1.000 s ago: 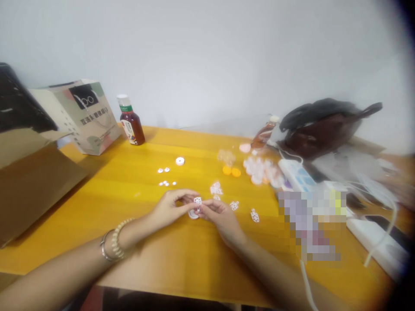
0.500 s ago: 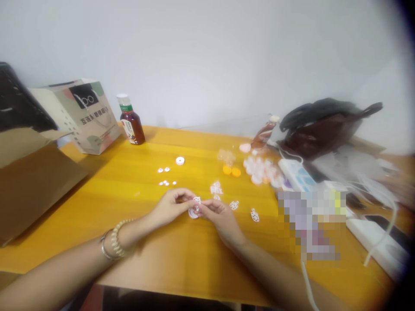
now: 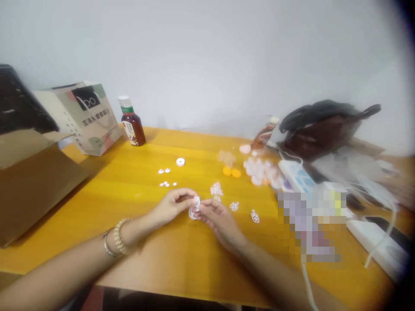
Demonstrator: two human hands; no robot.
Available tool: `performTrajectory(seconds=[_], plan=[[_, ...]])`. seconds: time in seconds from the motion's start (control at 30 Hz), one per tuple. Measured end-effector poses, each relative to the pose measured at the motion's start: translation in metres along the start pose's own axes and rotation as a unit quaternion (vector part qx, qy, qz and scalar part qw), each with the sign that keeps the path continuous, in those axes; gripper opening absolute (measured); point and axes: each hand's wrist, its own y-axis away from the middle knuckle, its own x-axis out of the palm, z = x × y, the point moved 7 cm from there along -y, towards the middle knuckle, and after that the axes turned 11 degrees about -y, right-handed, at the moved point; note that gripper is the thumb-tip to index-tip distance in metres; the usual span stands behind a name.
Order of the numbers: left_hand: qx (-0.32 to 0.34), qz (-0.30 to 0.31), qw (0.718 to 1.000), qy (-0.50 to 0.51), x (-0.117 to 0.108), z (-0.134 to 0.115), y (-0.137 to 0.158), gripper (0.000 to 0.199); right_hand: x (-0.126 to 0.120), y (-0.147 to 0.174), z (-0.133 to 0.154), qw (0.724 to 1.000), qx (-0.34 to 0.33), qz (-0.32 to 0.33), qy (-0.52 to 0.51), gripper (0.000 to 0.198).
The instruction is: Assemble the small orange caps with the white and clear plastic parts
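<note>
Between the fingertips of both hands is a small white openwork piece [image 3: 197, 202]. My left hand [image 3: 177, 204] pinches its left side, and my right hand [image 3: 218, 216] grips it from the right. Just below the fingers, a round white disc [image 3: 192, 214] shows, partly covered by my right fingers; whether it is touched, I cannot tell. To the right of my hands lie similar white openwork pieces [image 3: 234, 206], one of them [image 3: 255, 216] farther right. Beyond my left hand sit several tiny white parts [image 3: 167, 184] and a round white spool-like disc [image 3: 180, 162].
A brown box [image 3: 39, 185] and a paper bag [image 3: 94, 121] stand at left, beside a dark-red bottle [image 3: 132, 127]. Clear round caps [image 3: 259, 168] and orange caps [image 3: 231, 172] lie right of centre. A tilted bottle [image 3: 264, 136], dark bag [image 3: 324, 127] and power strips [image 3: 296, 172] with cables crowd the right.
The small white openwork piece has turned slightly between my fingertips and shows more edge-on. My hands stay in nearly the same place.
</note>
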Motion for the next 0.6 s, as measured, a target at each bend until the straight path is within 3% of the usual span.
performTrajectory(seconds=[0.13,0.27,0.6], plan=[[0.034,0.031,0.999,0.026,0.001,-0.004,0.0,0.013,0.007,0.004,-0.003,0.997,0.044,0.03,-0.064,0.021],[0.047,0.055,0.997,0.016,0.004,-0.003,0.001,0.02,0.004,0.003,0.0,0.997,0.016,0.002,-0.079,0.02],[0.041,-0.003,0.995,-0.09,-0.004,-0.002,-0.004,0.022,-0.004,0.003,-0.003,0.999,-0.03,-0.043,0.002,0.023]])
